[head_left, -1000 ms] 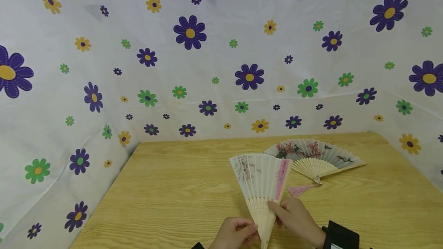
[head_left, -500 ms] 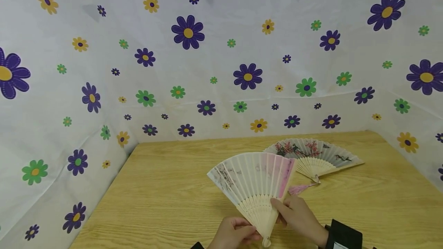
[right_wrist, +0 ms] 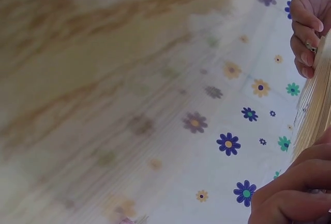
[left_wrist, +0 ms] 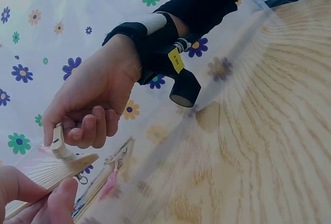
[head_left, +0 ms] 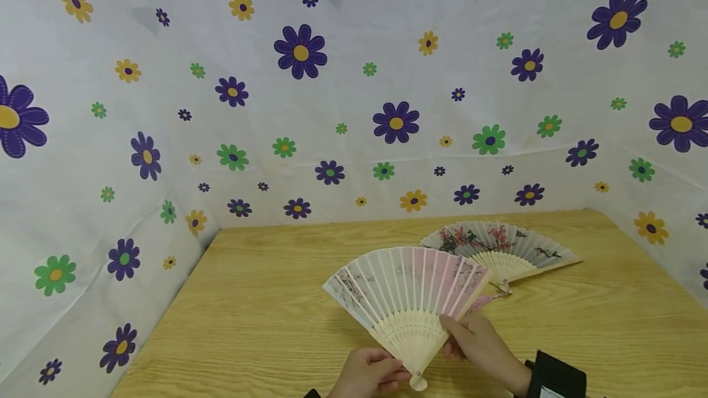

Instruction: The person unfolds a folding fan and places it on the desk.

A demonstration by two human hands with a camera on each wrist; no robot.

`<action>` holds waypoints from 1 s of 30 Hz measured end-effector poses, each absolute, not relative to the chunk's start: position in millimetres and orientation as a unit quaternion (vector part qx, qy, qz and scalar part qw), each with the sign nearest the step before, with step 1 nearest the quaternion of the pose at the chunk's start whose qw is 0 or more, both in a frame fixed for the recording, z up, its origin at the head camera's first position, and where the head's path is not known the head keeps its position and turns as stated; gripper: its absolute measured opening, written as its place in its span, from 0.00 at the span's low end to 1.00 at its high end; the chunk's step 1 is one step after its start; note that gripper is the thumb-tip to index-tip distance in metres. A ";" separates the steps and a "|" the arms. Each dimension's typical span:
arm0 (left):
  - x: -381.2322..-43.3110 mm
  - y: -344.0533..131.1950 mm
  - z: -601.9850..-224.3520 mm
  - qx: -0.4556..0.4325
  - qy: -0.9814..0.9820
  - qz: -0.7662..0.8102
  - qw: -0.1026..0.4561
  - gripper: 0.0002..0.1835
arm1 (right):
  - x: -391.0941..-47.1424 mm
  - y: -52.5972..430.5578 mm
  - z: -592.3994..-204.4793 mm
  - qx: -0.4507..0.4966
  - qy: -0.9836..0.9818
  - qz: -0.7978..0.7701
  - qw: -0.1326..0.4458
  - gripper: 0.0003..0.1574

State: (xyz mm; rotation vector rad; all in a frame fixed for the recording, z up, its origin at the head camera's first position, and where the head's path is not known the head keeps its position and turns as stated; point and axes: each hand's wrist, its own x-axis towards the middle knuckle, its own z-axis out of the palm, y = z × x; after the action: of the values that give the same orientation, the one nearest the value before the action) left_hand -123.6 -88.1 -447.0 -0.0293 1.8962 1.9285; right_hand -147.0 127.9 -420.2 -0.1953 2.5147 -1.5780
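A pale folding fan (head_left: 412,287) with wooden ribs and a white-to-pink leaf printed with blossoms is spread wide over the front of the table. My left hand (head_left: 372,373) pinches its left guard near the pivot. Thumb in front, my right hand (head_left: 480,344) grips the right guard higher up, below the leaf. In the left wrist view the fan's ribs (left_wrist: 39,180) run between both hands. The right wrist view shows the ribs (right_wrist: 316,97) edge-on, with part of my right hand (right_wrist: 297,188) close to the camera.
A second spread folding fan (head_left: 503,250), painted with red blossoms and birds, lies at the back right of the wooden table (head_left: 265,300). Its pink tassel (head_left: 487,301) is partly covered by the held fan. White flower-print cloth (head_left: 354,97) walls the table's back and sides.
The held fan has spread from a narrow wedge to a broad arc, its leaf edges parting left and right. My right hand has shifted slightly right; the second fan stays put.
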 end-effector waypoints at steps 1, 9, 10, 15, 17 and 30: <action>-123.6 -88.0 -446.8 -0.011 0.682 0.698 0.216 0.10 | -146.8 127.9 -419.9 -0.065 0.842 -0.528 0.085 0.37; -123.6 -89.5 -445.2 -0.025 0.666 0.720 0.194 0.09 | -146.7 130.1 -417.6 -0.056 0.825 -0.552 0.107 0.38; -123.7 -89.8 -444.9 -0.028 0.662 0.725 0.190 0.09 | -146.8 130.5 -417.6 -0.054 0.821 -0.558 0.110 0.38; -125.1 -90.1 -445.5 -0.043 0.645 0.741 0.184 0.06 | -148.2 130.9 -416.4 -0.041 0.814 -0.568 0.115 0.39; -125.8 -89.7 -446.5 -0.043 0.643 0.743 0.184 0.06 | -148.4 130.4 -415.4 -0.040 0.814 -0.569 0.113 0.39; -126.4 -90.0 -445.0 -0.049 0.625 0.760 0.173 0.08 | -143.5 132.3 -419.3 0.010 0.783 -0.605 0.145 0.34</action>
State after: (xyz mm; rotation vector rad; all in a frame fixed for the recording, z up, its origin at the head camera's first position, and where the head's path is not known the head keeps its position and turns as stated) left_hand -126.4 -90.0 -445.0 -0.1392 1.7727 2.1551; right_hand -143.5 132.3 -419.3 0.0291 2.2551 -1.7431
